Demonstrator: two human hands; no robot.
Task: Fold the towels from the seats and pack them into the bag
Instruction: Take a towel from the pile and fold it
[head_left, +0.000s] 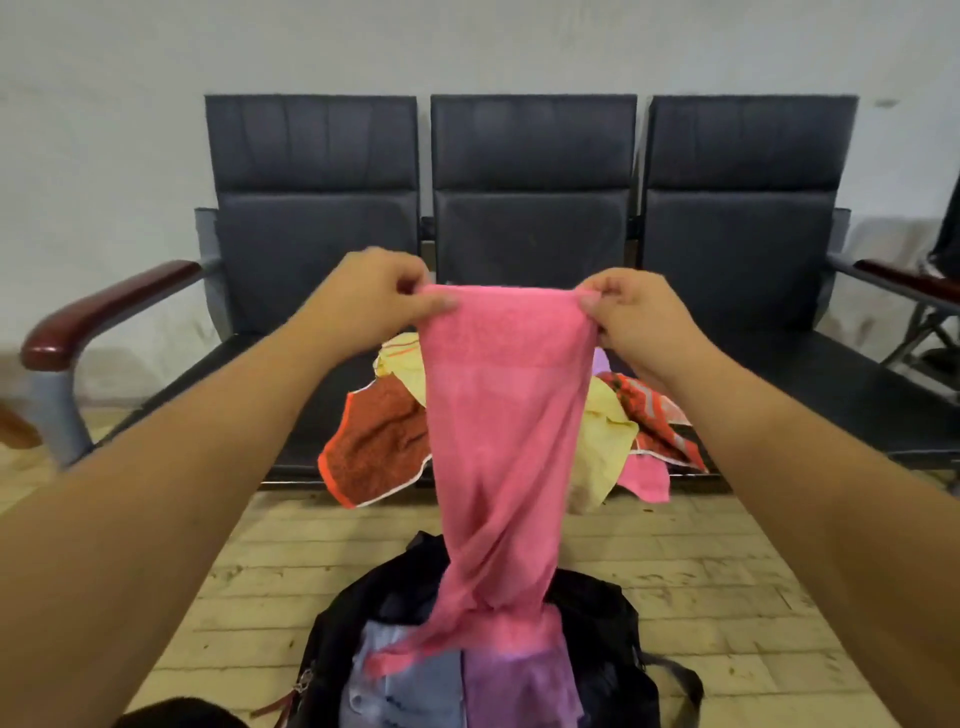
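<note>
The pink towel (506, 415) hung lengthwise in the middle of the view, its top edge stretched nearly level between the two hands. The cloth narrowed downward into a twist toward six o'clock. The left hand (374, 296), at about ten o'clock from the towel's middle, pinched the top left corner between thumb and curled fingers. The right hand (639, 312), at about two o'clock, pinched the top right corner in the same way. Both forearms reached in from the lower corners of the view. The towel's twisted lower end came down over the open black bag (597, 613) on the floor at six o'clock; whether it touched what lay inside could not be told. Inside the bag a blue towel (410, 675) and a purple towel (519, 686) lay side by side, the blue at nine o'clock of the purple. Behind the hanging cloth a loose pile lay on the middle seat of the dark seats (779, 374). In it, an orange-red towel (379, 441) spread out at nine o'clock and drooped over the front edge, and a yellow towel (602, 441) lay at three o'clock. Farther toward three o'clock were a red patterned towel (654, 410) and a second pink towel (644, 475), which hung off the seat's edge. A dark red armrest (104, 312) closed the row at nine o'clock. The three backrests stood at twelve o'clock against a pale wall (467, 47), and a pale brick-patterned floor (727, 571) lay under everything.
</note>
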